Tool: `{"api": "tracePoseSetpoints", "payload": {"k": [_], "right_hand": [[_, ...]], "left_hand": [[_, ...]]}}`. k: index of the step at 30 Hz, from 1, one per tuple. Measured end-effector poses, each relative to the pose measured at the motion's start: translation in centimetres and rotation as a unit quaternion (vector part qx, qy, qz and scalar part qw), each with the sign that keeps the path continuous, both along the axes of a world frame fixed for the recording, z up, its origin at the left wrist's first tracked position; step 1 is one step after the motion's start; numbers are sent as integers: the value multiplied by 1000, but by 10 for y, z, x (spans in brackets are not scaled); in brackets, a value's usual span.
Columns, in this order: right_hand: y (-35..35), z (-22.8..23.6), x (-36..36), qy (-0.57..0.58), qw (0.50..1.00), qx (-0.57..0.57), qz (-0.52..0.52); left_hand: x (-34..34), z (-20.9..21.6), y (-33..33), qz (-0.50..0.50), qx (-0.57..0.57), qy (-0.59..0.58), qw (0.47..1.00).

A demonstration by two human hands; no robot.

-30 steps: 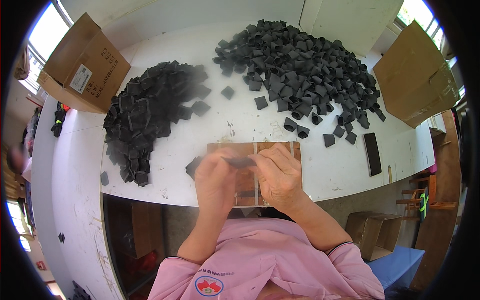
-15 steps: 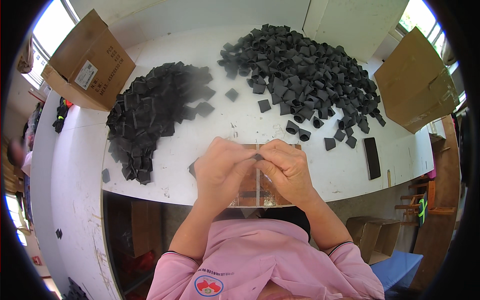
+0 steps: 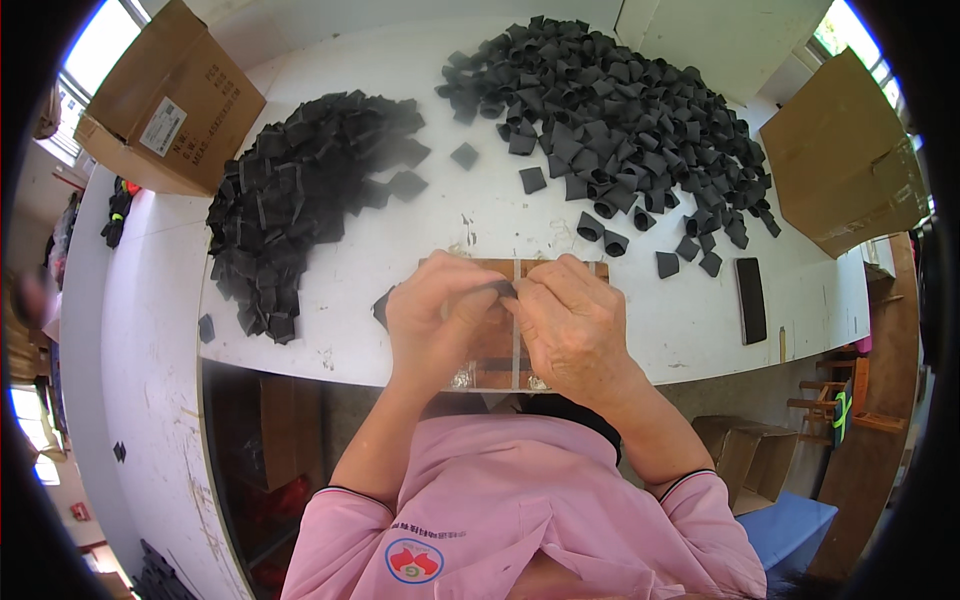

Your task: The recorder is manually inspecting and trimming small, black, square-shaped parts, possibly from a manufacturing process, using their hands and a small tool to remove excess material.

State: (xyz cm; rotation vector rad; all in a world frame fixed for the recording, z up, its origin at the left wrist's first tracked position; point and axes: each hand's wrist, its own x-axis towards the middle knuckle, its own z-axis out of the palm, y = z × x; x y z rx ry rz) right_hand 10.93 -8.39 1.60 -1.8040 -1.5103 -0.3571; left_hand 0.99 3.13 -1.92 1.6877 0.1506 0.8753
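Observation:
Close together over a brown board (image 3: 490, 375) at the table's front edge, my left hand (image 3: 437, 318) and my right hand (image 3: 572, 318) pinch a small black fabric-like piece (image 3: 503, 288) between thumbs and fingertips. Fingers cover most of it, so its shape is hard to make out. Another dark piece (image 3: 381, 308) pokes out beside my left hand, partly hidden. To the left lies a heap of flat black pieces (image 3: 290, 200). A larger heap of black pieces curled into short tubes (image 3: 600, 130) spreads across the back right.
Cardboard boxes stand at the table's back left (image 3: 175, 100) and right (image 3: 845, 160). A dark phone (image 3: 750, 300) lies near the right front edge. Single black pieces (image 3: 532, 180) are scattered between the heaps. Below on the right are an open carton (image 3: 745, 460) and a blue stool-like object (image 3: 790, 530).
Both hands keep their pinch while turning slightly, and more of the black piece shows at my left fingertips. The whole view has shifted a little, with the table sitting higher.

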Motion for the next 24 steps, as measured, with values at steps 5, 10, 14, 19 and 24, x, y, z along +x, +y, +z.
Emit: {"api": "tracePoseSetpoints", "payload": {"k": [5, 10, 14, 19, 24], "right_hand": [[-4, 31, 38, 511, 852, -70, 94], [-9, -16, 32, 520, 853, 25, -38], [-32, -47, -7, 581, 810, -78, 14], [-44, -68, -23, 551, 819, -154, 33], [-41, -72, -28, 554, 814, -172, 35]], "left_hand": [[-22, -43, 15, 197, -61, 116, 972], [-34, -77, 36, 265, 215, 414, 844], [-43, -87, 40, 269, 256, 407, 835], [-63, -78, 23, 237, 230, 344, 879], [-68, -97, 2, 234, 242, 358, 871]]}}
